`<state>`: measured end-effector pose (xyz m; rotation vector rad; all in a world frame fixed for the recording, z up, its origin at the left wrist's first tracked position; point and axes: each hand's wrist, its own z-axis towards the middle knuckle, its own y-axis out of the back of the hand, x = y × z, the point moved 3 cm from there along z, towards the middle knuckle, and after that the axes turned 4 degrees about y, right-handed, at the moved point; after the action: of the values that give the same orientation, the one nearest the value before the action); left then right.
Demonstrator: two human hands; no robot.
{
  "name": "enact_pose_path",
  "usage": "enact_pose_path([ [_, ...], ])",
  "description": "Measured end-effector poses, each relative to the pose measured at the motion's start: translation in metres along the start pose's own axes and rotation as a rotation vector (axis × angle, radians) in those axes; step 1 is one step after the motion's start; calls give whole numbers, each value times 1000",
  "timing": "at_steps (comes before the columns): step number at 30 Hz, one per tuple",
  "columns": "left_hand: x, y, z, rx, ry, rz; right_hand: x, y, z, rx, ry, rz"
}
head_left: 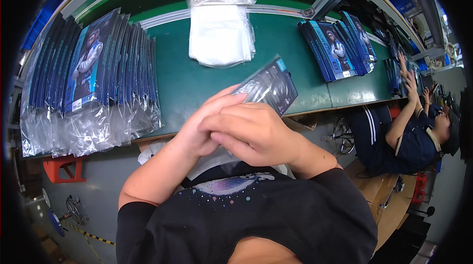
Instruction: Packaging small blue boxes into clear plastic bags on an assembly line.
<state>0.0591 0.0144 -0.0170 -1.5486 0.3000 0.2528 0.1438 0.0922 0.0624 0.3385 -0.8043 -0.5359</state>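
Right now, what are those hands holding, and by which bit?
A flat box in a clear bag, held at its near end between left hand and right hand. The exact grip is hidden.

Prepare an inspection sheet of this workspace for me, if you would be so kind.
Surface: green tabletop, supporting the stock.
Job's things: bagged box at the hands; row of bagged boxes at left; pile of clear bags at the back; blue boxes at right.
Clutter: brown cardboard at lower right.
Hands: right hand overlaps left hand; exact grip hidden.
Cables: none distinguishable with certainty.
Surroundings: co-worker at right; red stool at lower left.
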Motion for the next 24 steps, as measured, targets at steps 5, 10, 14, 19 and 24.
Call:
enact_pose_path([
  [5, -22, -7, -12, -444, -128, 197, -17, 40, -15, -262, -156, -79],
  [10, -43, -16, -42, -524, -163, 422, -58, 60, -31, -482, -377, -118],
  [14, -68, -50, -64, -636, -411, 769, -70, 65, -42, -677, -540, 369],
  [19, -106, -115, -127, -868, -1231, 1342, -72, 101, -43, -827, -449, 102],
  [24, -129, -89, -128, -1259, -1011, 1780, -88, 167, -60, -721, -475, -944],
])
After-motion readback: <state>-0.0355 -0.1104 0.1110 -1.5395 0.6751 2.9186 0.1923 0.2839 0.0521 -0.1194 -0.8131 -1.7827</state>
